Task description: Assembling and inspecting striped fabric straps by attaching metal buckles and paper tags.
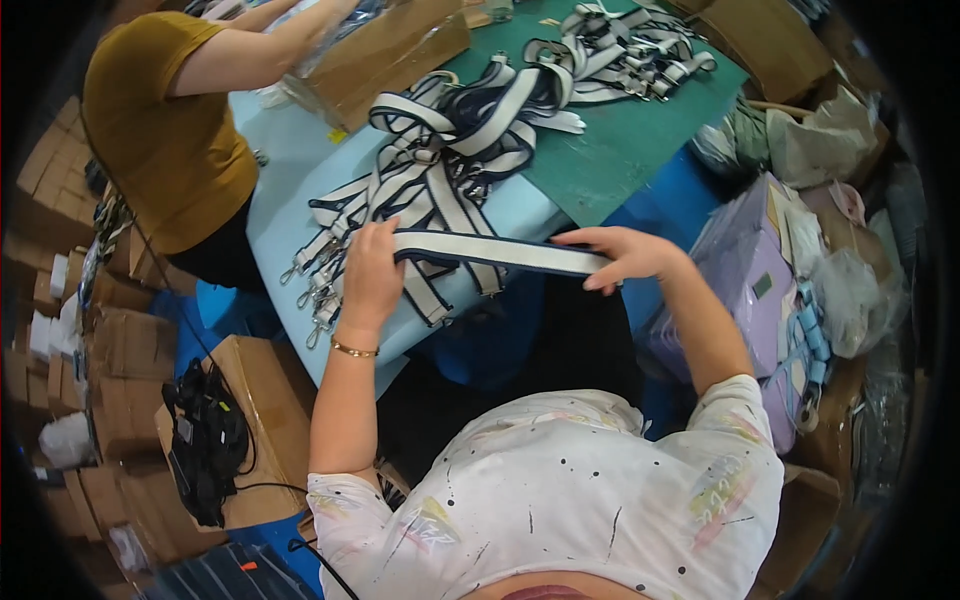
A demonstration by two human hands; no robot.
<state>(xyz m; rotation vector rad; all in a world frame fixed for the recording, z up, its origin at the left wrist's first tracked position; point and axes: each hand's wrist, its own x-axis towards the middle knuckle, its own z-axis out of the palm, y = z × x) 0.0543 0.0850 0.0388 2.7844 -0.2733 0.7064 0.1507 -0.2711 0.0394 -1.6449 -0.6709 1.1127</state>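
A white webbing strap [500, 250] with dark blue edges is stretched between my two hands above the table's near edge. My left hand [373, 268] is closed around its left end, knuckles up. At the other end my right hand [622, 257] pinches the strap between thumb and fingers. Beneath and beyond lies a tangled heap of the same straps [450, 140]. Metal snap hooks [318, 300] hang from strap ends at the table's left edge, close to my left hand.
More straps with metal buckles [640, 60] lie on the green mat [600, 150]. Across the table, a co-worker in a mustard top [165, 120] reaches into a cardboard box [390, 60]. A lilac package [735, 270] stands at right; a black bag [205, 440] rests on a carton at left.
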